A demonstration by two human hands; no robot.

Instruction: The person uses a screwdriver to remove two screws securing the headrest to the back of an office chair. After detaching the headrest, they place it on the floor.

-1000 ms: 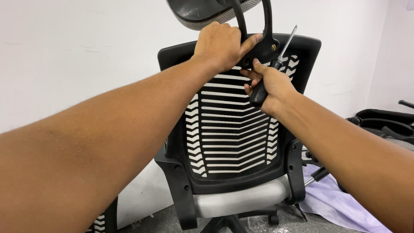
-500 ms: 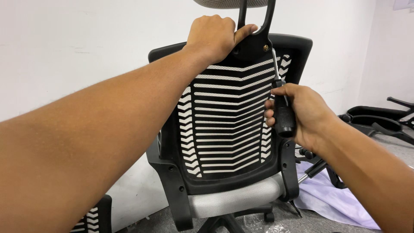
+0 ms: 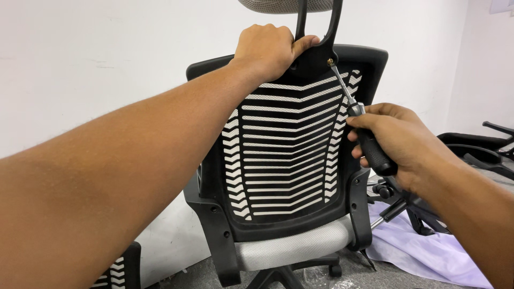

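My left hand (image 3: 267,48) clamps the black plastic headrest bracket (image 3: 316,56); my right hand (image 3: 396,142) grips the black-handled screwdriver (image 3: 369,144), whose angled tip could slip off the brass screw (image 3: 330,62).

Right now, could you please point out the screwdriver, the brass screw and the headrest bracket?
screwdriver (image 3: 376,154): head view, black handle.
brass screw (image 3: 330,62): head view, screw head.
headrest bracket (image 3: 312,63): head view, black base plate.

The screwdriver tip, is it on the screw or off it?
On: the screwdriver in the right hand meets the brass screw.
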